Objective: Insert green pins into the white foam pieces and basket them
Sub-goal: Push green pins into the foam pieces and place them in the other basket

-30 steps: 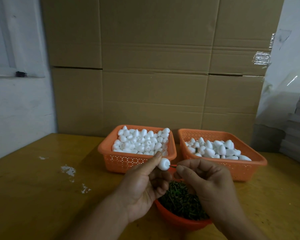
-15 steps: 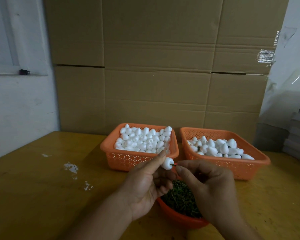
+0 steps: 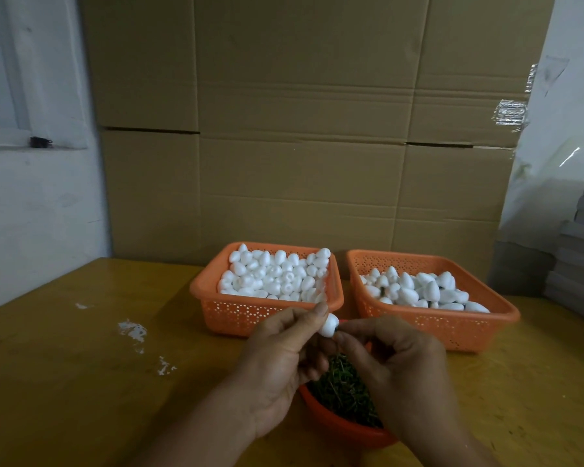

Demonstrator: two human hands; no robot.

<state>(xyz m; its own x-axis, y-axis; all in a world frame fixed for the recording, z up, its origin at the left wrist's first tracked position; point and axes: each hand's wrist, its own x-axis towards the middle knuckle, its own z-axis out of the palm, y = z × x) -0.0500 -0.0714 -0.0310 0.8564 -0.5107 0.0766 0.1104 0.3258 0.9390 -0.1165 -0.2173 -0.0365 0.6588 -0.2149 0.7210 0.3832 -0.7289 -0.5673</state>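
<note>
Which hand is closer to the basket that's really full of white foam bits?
Left. The left hand is just in front of the fuller basket's near wall, holding a foam piece. The right hand sits further right, in front of the other basket.

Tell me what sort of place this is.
Probably a small workshop or packing room for hand assembly: flattened cardboard cartons stand against the wall, and two orange baskets of white foam pieces sit on a wooden table.

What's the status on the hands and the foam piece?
Left hand pinches foam piece. Right hand presses pin at its end. Nothing in the way.
</note>
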